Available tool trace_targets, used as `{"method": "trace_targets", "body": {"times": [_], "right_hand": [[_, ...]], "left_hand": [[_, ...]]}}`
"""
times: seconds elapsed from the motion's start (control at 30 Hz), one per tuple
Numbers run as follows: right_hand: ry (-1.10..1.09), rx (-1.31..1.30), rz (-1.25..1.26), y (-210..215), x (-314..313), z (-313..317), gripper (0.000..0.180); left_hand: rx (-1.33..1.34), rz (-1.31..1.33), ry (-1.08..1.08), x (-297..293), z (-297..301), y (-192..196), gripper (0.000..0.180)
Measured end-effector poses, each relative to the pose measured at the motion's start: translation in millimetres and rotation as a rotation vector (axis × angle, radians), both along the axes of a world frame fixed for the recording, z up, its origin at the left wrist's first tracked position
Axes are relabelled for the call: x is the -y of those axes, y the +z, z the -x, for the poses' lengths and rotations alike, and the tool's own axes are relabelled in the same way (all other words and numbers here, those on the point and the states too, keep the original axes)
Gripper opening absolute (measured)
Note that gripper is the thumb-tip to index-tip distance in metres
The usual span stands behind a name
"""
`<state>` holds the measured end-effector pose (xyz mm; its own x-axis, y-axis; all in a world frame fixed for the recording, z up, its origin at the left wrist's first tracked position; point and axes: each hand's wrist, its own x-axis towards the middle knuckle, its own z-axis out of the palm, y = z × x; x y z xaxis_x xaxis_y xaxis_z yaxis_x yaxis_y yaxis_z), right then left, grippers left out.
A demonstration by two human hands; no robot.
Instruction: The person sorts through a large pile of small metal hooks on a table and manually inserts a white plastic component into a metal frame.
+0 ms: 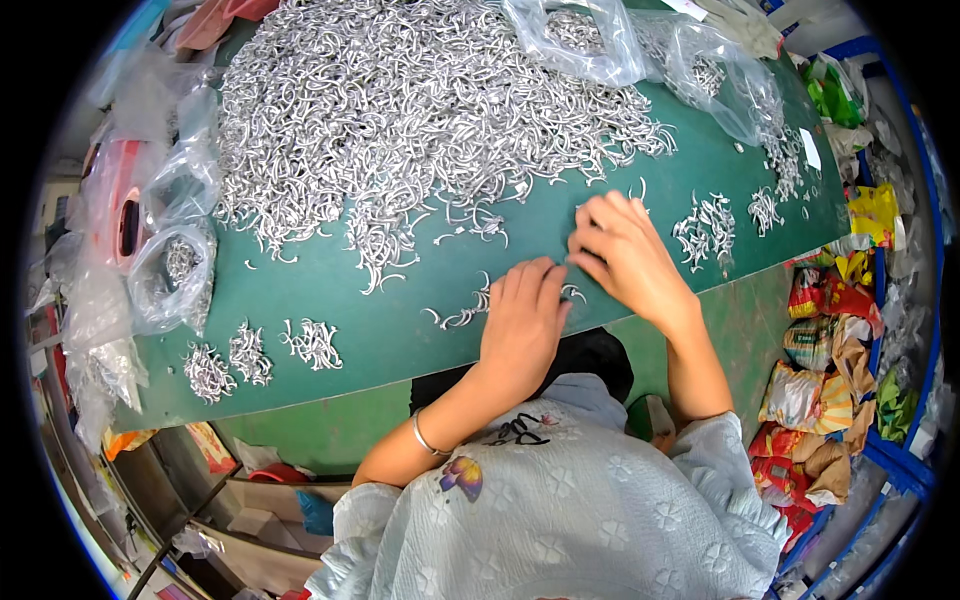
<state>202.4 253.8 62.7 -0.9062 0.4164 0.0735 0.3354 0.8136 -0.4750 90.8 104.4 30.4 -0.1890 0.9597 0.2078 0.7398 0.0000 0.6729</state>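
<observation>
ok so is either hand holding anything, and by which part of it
It cannot be told. The left hand is beside some silver pieces, any grip hidden; the right hand is curled and blurred, with no held piece clear.

I can't make out a single word from here. Black, looping, script-like marks (522,430) run across the pale blue shirt (560,510), near six o'clock. Printed packages (795,393) are piled between three and four o'clock, their lettering too small. Any writing on the white paper slip (810,150), on the bench (300,290) at two o'clock, is illegible.
</observation>
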Motion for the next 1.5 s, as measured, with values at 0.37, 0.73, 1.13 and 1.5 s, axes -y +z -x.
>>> {"method": "trace_targets", "body": {"times": [0.37, 0.73, 1.13, 1.5], "right_hand": [[-0.179, -0.059, -0.150, -14, -14, 12, 0.017], [-0.357, -0.200, 0.010, -7, -23, 3, 0.016], [-0.317, -0.109, -0.258, -17, -35, 12, 0.013], [-0.250, -0.139, -0.071, -8, -25, 13, 0.007]], "left_hand": [[-0.016, -0.058, -0.071, -8, -12, 1, 0.043], [-0.083, -0.069, 0.062, -4, 19, 7, 0.034], [-0.103, -0.027, -0.040, 17, 32, 6, 0.023], [-0.087, -0.084, 0.081, 32, 30, 3, 0.017]]}}
